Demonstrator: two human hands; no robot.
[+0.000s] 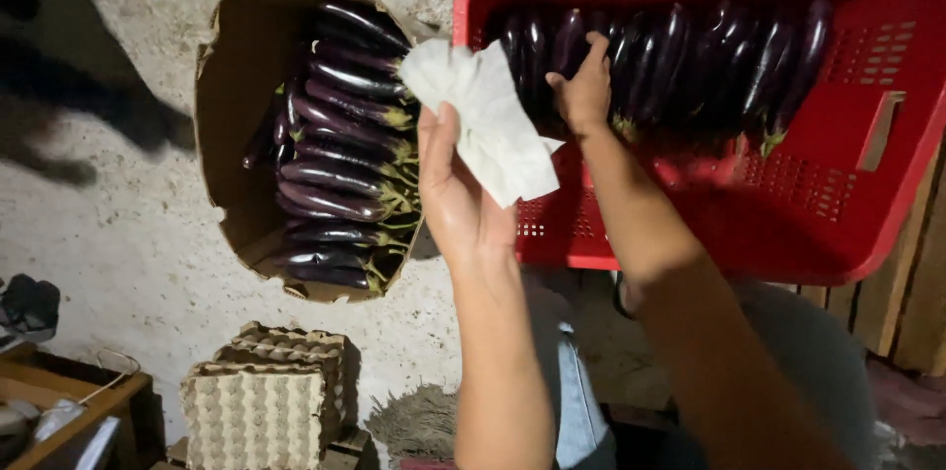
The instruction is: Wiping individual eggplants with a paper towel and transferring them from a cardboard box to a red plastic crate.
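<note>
Head view, looking down. Left hand (455, 196) was raised between the two containers, thumb and fingers pinched on a crumpled white cloth (490, 115); most of the cloth hung free above the palm. Right hand (583, 88) reached into the red plastic crate (887, 204), fingers curled over the end of one dark purple eggplant (570, 41) in the row lying side by side along the crate's far wall. Whether the fingers closed fully round it could not be told; the underside was hidden.

Cardboard box (229, 105) on the concrete floor (118, 234), just left of the crate, held stacked eggplants (340, 174), stems pointing right. Grey egg trays (261, 401) sat piled near the bottom edge.

Risks, as judged: the skins looked glossy and smooth, so a one-handed fingertip hold could slip and drop the eggplant back, bruising it. The loosely pinched cloth could fall onto the dusty floor. The crate sat tilted on wooden boards, so its row could roll.
</note>
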